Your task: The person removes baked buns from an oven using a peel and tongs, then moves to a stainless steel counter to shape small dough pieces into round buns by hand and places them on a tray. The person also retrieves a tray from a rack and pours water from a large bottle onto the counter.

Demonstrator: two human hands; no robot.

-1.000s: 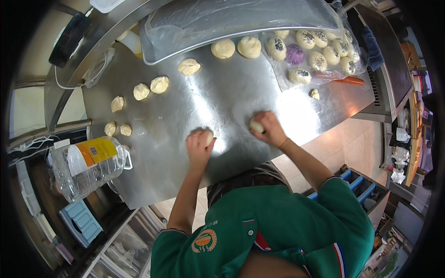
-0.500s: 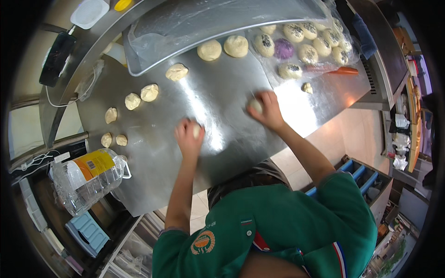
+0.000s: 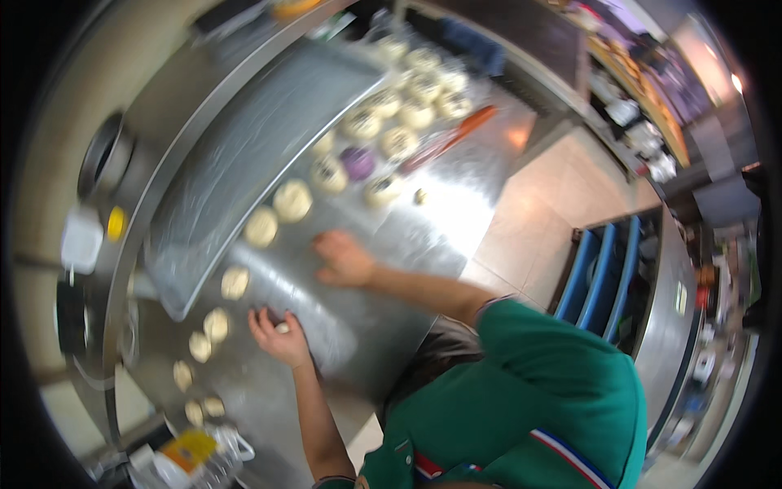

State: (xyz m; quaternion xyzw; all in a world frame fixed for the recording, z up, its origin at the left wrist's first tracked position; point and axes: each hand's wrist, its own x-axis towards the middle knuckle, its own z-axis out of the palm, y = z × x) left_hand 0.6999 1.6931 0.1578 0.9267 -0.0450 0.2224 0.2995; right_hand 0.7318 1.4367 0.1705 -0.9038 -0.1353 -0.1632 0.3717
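Note:
On the steel table my left hand (image 3: 281,338) cups a small pale dough ball (image 3: 283,328); the ball shows between its fingers. My right hand (image 3: 346,259) lies farther right on the metal, fingers curled downward and blurred. Whatever is under that palm is hidden. Left of my hands runs a curved row of pale dough pieces, among them a rough lump (image 3: 235,283) and a small piece (image 3: 182,375). Two smoother, larger dough rounds (image 3: 292,201) sit farther back by the tray.
A long metal tray (image 3: 183,306) with plastic film lines the back. Several buns with dark specks (image 3: 400,143), a purple ball (image 3: 357,163), a dough scrap (image 3: 420,196) and an orange-handled tool (image 3: 472,122) lie at the far right. A plastic jug (image 3: 195,456) stands near left.
My view has turned and shifted, so the table appears slanted. My left hand still cups its dough ball; the ball seen earlier in my right hand is out of sight.

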